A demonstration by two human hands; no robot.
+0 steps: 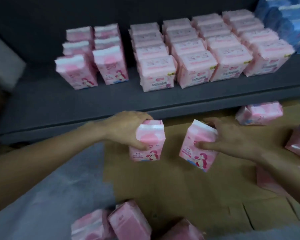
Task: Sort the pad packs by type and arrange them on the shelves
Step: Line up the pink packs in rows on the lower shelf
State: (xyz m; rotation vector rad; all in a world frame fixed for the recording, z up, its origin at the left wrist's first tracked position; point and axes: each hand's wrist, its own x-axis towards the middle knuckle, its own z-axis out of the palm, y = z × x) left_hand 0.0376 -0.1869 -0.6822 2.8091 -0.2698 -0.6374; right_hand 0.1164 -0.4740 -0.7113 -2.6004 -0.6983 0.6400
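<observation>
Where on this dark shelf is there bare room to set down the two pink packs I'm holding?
Bare room: the dark grey shelf left of the two rows of tall pink packs, and the strip in front of them. A narrow gap separates those rows from the wide pink packs. Crowded: rightward, wide pink rows run up to the blue packs.

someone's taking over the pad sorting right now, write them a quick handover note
Left hand grips one tall pink pack; right hand grips another of the same type, both below the shelf edge.
Done: on the shelf, two rows of tall pink packs at left, four rows of wider pink packs beside them, blue packs far right.
Left: shelve the two held packs, then the loose packs on the cardboard.
</observation>
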